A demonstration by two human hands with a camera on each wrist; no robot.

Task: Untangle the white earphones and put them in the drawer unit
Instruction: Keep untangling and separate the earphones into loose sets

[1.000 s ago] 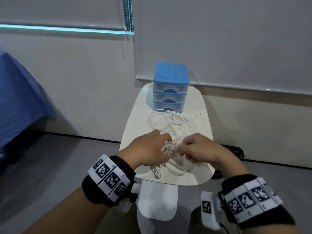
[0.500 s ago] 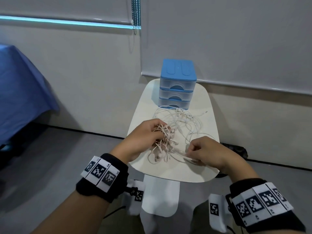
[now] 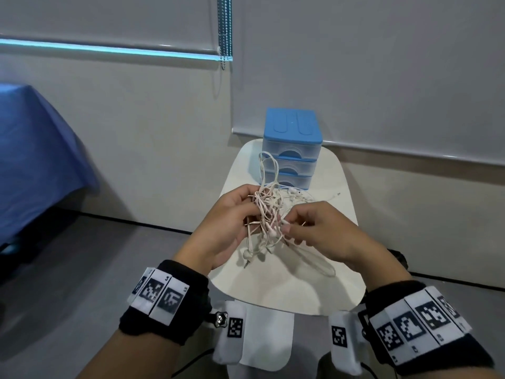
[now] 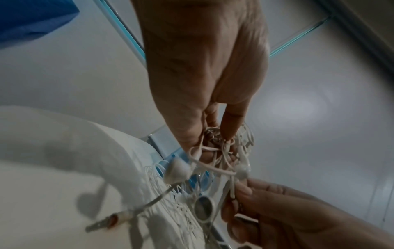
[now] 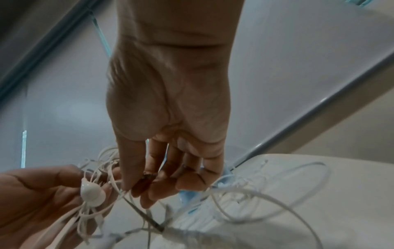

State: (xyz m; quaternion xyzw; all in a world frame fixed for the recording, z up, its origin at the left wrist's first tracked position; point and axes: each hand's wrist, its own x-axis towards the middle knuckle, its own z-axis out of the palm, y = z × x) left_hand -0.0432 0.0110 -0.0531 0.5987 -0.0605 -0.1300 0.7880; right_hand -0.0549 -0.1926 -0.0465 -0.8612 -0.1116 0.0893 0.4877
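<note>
A knot of white earphones (image 3: 266,214) hangs between both hands above a small white table (image 3: 287,291). My left hand (image 3: 232,222) grips the bundle from the left, thumb and fingers curled round the cords (image 4: 215,141). My right hand (image 3: 308,228) pinches a strand at the knot's right side (image 5: 127,190). An earbud (image 5: 92,193) and a jack plug (image 4: 100,224) dangle below, and loose loops trail onto the tabletop. The blue-topped drawer unit (image 3: 291,149) stands at the table's far end with all three drawers closed.
The table is narrow, with grey floor (image 3: 82,269) on both sides. A blue cloth-covered surface (image 3: 35,154) is at the left. A wall with a roller blind and bead chain (image 3: 225,31) lies just behind the drawer unit.
Both hands have lifted the knot off the table and drawn close together. My left hand has gathered more cord, and a loop now rises in front of the drawers.
</note>
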